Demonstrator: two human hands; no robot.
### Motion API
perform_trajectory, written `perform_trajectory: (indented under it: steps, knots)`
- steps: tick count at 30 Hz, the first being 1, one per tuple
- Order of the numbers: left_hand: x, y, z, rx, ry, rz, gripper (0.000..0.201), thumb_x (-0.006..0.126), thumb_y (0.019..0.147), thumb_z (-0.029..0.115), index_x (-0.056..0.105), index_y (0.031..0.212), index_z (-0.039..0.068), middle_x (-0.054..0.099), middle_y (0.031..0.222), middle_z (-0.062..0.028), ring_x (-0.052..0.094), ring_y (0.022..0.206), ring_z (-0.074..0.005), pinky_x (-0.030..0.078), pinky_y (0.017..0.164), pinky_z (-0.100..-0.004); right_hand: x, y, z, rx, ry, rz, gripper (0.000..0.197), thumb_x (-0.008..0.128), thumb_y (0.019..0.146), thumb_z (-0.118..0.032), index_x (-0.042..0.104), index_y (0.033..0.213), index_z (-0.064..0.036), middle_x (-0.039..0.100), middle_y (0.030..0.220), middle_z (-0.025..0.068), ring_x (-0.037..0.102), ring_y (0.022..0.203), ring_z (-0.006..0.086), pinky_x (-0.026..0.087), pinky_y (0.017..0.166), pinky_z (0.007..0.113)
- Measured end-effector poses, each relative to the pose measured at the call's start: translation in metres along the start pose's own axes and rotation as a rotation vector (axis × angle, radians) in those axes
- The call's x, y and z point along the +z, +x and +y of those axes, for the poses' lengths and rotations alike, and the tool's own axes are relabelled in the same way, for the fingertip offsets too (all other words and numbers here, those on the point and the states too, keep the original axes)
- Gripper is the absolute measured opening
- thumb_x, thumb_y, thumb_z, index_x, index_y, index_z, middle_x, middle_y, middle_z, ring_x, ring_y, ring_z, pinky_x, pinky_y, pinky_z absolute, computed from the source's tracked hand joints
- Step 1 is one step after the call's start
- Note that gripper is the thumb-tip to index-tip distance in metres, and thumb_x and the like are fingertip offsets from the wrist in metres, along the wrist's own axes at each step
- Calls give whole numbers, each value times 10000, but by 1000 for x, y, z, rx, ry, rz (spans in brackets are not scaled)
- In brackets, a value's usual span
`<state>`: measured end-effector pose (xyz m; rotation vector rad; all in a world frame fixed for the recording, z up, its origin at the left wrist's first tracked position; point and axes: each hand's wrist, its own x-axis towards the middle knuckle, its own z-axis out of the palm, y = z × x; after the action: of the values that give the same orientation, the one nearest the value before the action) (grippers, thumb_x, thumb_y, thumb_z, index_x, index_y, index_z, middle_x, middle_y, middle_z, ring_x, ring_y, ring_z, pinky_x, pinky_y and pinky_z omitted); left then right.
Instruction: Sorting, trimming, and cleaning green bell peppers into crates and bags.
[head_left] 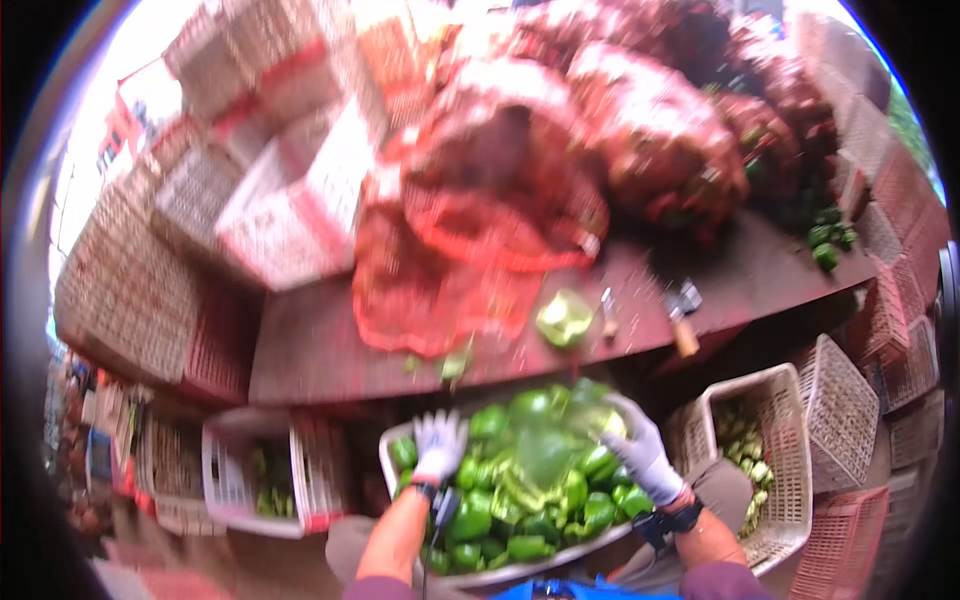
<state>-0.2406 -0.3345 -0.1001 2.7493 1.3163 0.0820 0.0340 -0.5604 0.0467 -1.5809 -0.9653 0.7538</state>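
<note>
Between my knees sits a white tub (388, 462) heaped with green bell peppers (470, 518), some whole and some torn into pieces. My left hand (440, 445), in a pale glove, lies with its fingers stretched out over the peppers at the tub's left side. On the right, my gloved right hand (642, 455) reaches over the heap, thumb and fingers apart. A pale green pepper (597, 420) shows blurred beside its fingertips; I see no firm grip on it. Another blurred pepper (545, 455) appears over the middle of the heap.
A low table (310, 345) beyond the tub bears a cut pepper (565, 318), a small knife (608, 312), a wooden-handled tool (683, 330) and an opened red mesh sack (450, 290). Full red sacks (655, 130) stand behind. Plastic crates (765, 385) flank me, one holding pale green scraps (750, 460).
</note>
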Motion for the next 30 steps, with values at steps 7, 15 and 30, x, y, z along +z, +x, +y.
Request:
perform_trajectory:
  steps: [7, 15, 30]
  knots:
    - [-30, -12, -6, 26, 11, -7, 536, 514, 895, 463, 532, 1336, 158, 509, 1335, -171, 467, 1200, -388, 329, 1013, -578, -89, -24, -28, -97, 513, 349, 498, 669, 894, -183, 462, 1313, -11, 624, 1094, 92, 616, 956, 138, 519, 820, 258]
    - [-89, 13, 37, 35, -229, 343, 453, 541, 920, 364, 574, 1265, 73, 539, 1316, -180, 485, 1212, -383, 390, 1010, -483, -73, 10, -105, -298, 1029, -170, 614, 644, 910, -200, 356, 1432, -55, 601, 1193, 137, 607, 1062, 202, 484, 922, 328]
    - [-122, 87, 174, 212, -321, 286, 565, 631, 847, 432, 531, 1300, 110, 581, 1258, -136, 621, 1024, -346, 497, 865, -427, -110, -8, -74, -284, 169, 452, 504, 610, 882, -67, 465, 1364, -64, 642, 1067, 100, 646, 914, 196, 499, 856, 303]
